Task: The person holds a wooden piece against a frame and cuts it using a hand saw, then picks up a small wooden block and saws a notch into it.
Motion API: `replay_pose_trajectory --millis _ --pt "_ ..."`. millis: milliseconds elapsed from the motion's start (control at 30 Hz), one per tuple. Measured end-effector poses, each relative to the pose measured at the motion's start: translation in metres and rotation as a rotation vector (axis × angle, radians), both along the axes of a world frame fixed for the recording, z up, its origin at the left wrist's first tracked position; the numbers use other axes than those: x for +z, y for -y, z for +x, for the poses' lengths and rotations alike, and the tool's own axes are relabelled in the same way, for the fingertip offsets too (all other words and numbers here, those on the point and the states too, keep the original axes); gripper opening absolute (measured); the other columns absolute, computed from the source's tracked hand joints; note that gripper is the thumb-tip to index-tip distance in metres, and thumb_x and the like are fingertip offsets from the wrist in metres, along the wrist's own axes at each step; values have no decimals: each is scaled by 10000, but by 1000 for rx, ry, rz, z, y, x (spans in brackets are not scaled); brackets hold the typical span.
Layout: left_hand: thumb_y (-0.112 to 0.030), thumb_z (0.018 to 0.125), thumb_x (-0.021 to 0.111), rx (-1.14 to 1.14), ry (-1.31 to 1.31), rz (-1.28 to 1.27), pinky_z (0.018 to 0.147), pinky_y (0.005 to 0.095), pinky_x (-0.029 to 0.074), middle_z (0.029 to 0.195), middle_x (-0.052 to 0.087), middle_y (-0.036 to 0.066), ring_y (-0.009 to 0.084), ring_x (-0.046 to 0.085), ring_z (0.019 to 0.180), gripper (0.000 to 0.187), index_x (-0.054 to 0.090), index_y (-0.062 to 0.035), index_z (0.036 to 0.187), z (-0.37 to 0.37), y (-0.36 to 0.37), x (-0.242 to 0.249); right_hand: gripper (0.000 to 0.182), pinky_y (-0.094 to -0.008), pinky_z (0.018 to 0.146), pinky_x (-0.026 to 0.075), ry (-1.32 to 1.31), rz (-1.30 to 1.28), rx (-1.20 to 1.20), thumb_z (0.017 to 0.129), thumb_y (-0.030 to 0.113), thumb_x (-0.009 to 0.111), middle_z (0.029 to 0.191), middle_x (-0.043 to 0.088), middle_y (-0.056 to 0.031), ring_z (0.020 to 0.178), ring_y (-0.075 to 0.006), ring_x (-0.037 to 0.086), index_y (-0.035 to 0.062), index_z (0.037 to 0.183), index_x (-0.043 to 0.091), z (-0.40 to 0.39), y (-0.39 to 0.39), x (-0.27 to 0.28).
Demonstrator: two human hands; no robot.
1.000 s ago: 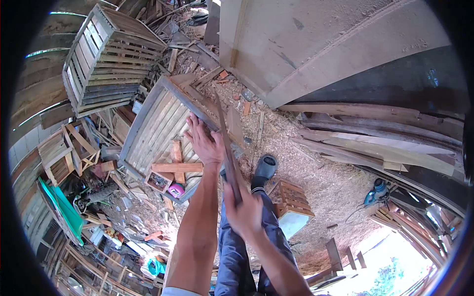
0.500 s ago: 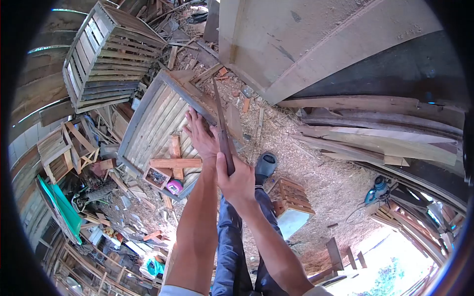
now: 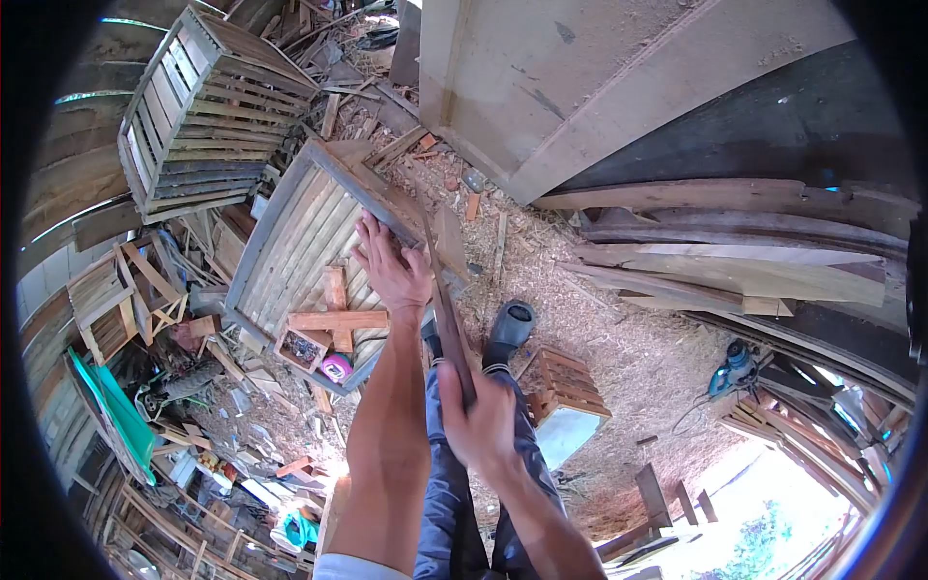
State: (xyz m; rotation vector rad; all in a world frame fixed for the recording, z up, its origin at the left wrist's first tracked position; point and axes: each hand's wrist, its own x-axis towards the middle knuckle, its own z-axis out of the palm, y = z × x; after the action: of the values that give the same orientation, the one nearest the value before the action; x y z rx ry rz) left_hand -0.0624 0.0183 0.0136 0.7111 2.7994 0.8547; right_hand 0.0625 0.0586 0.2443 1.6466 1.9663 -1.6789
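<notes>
My right hand [image 3: 478, 418] is closed around the handle of a long, narrow handsaw [image 3: 447, 314], seen almost edge-on; its teeth cannot be made out. The blade points away from me, along the right edge of the slatted wooden table [image 3: 280, 227]. Fingers spread, my left hand [image 3: 394, 271] presses flat near that edge, just left of the blade. What lies under its palm is hidden. Closer to me on the table, two reddish wood pieces [image 3: 338, 319] lie crossed. Beside them are a small wooden box [image 3: 302, 349] of small dark bits and a pink tape measure [image 3: 335, 367].
A slatted crate [image 3: 217, 116] stands at upper left. Large panels [image 3: 619, 87] and stacked boards [image 3: 735, 271] line the right. A small slatted wooden box [image 3: 570, 382] is by my feet, and a blue power tool [image 3: 730, 372] lies farther right. Sawdust and scraps cover the floor.
My right hand has drawn the handsaw back toward my body, slightly right. My left hand stays pressed on the table. The whole view has shifted slightly.
</notes>
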Motion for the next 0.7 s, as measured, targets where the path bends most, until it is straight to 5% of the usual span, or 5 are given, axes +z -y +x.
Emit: replay_pose_trajectory --millis 167,300,400,567,700 --pt "-151 758 474 -11 -12 -4 1141 622 83 1541 303 193 405 216 1445 554 460 26 1283 -1 2 -3 307 -440 518 485 25 -24 -46 925 293 600 623 590 -227 581 -408 610 5 835 657 36 24 24" --pt "-150 743 484 -7 -20 -4 1143 623 81 1536 315 191 404 228 1442 553 466 29 1266 1 3 -7 355 -490 530 511 -54 97 6 926 334 594 678 619 -267 617 -450 621 -4 830 640 -26 -7 -64" --pt "-139 735 479 5 -8 -10 1145 621 80 1534 321 187 403 234 1439 561 468 14 1274 -3 0 -2 285 -399 552 480 2 -23 0 963 263 550 718 634 -224 623 -396 643 -4 945 650 -24 -10 -16" --pt "-144 733 469 2 -21 -11 1140 622 84 1528 331 190 406 236 1439 589 450 16 1300 1 3 -5 241 -383 513 477 -43 -25 -16 934 196 591 633 618 -205 606 -377 659 -34 958 658 36 20 26" --pt "-146 736 464 -5 -12 9 1141 624 78 1529 328 195 410 237 1437 597 442 17 1310 -1 -3 -1 353 -394 518 463 -53 126 59 956 311 559 553 530 -213 550 -354 638 -2 829 657 -29 -16 -66"
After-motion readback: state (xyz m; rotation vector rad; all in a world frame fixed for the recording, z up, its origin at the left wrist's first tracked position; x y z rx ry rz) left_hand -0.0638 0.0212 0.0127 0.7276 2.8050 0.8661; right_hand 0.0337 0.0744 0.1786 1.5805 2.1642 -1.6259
